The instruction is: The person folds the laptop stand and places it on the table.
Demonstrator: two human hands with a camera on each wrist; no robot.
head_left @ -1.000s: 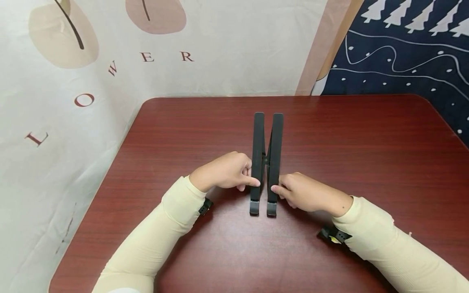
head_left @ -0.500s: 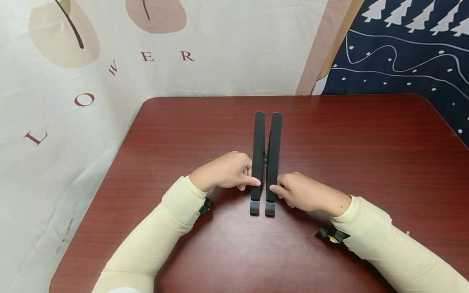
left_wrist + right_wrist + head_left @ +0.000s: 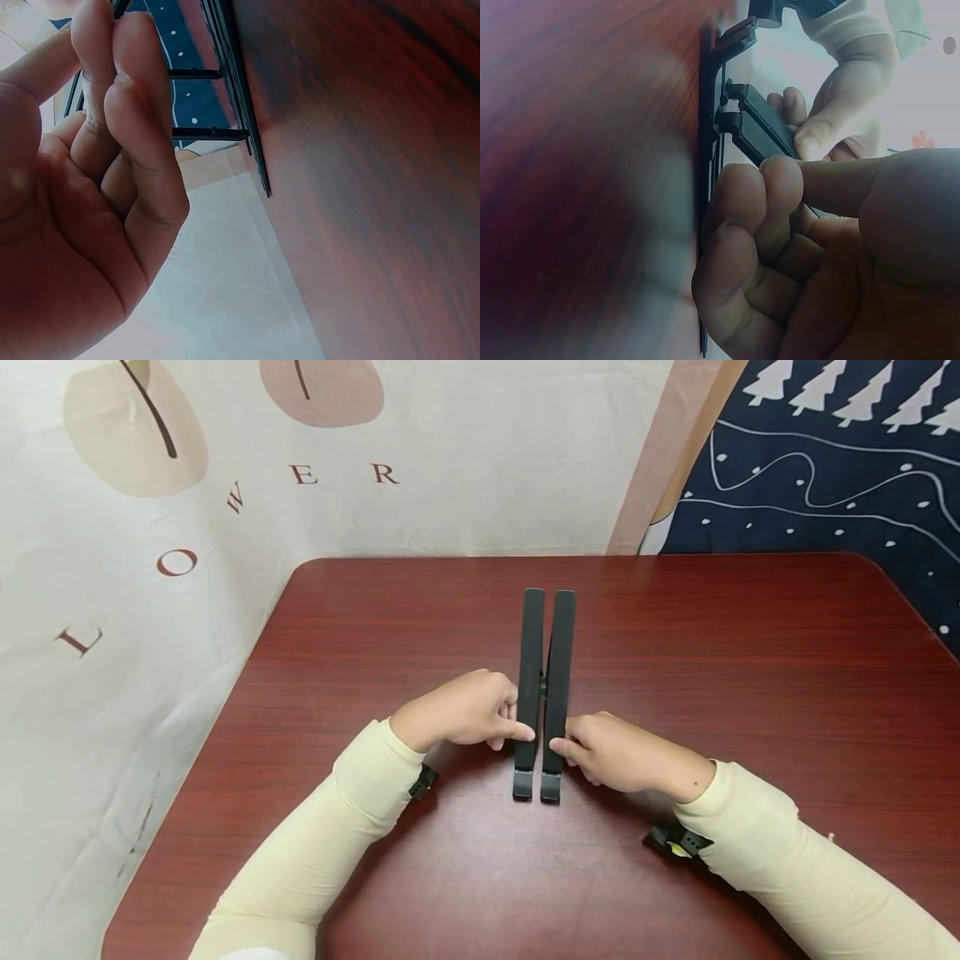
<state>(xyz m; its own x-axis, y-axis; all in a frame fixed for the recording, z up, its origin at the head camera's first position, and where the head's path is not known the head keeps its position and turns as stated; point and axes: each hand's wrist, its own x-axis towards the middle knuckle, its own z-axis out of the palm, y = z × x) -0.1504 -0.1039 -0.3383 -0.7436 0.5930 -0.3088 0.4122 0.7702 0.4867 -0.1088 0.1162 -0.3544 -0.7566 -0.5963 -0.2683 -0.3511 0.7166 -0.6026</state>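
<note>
Grip on both sides is a pinch, left hand (image 3: 472, 710) and right hand (image 3: 618, 753) each holding one bar (image 3: 531, 652) of the black stand (image 3: 561, 652) on the surface (image 3: 390, 618); even pressure should best prevent twisting.

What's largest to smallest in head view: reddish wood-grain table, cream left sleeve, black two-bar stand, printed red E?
1. Reddish wood-grain table
2. Cream left sleeve
3. Black two-bar stand
4. Printed red E

Reddish-brown wood-grain table (image 3: 405, 618) with 1 black 2-bar stand (image 3: 557, 681) on top.
</note>
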